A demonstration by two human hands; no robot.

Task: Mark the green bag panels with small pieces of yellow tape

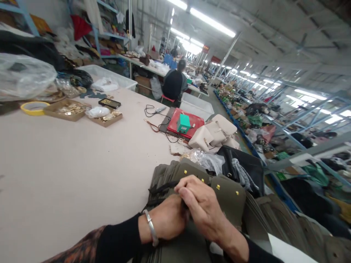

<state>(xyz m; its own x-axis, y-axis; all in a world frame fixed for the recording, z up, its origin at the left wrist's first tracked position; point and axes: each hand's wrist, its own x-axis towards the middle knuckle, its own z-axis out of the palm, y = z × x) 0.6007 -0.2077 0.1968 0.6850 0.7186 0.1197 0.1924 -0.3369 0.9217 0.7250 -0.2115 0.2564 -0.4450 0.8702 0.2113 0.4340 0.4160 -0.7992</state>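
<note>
My left hand (170, 216), with a silver bangle at the wrist, is closed over a stack of dark olive pieces (227, 193). Against it, my right hand (201, 204) has its fingers curled over the left one. A small dark item shows between the two hands, too hidden to name. A black strap (164, 187) runs leftward from the fingers across the stack. Yellow bits (218, 187) mark the olive flaps just beyond the hands.
Cardboard trays of gold-coloured hardware (67, 109) and yellow tape (35, 108) lie at the left. Beyond the stack are cream bags (216, 131), a green box (183, 123) on a red piece, and a black bag (241, 168). A person (174, 83) sits further back.
</note>
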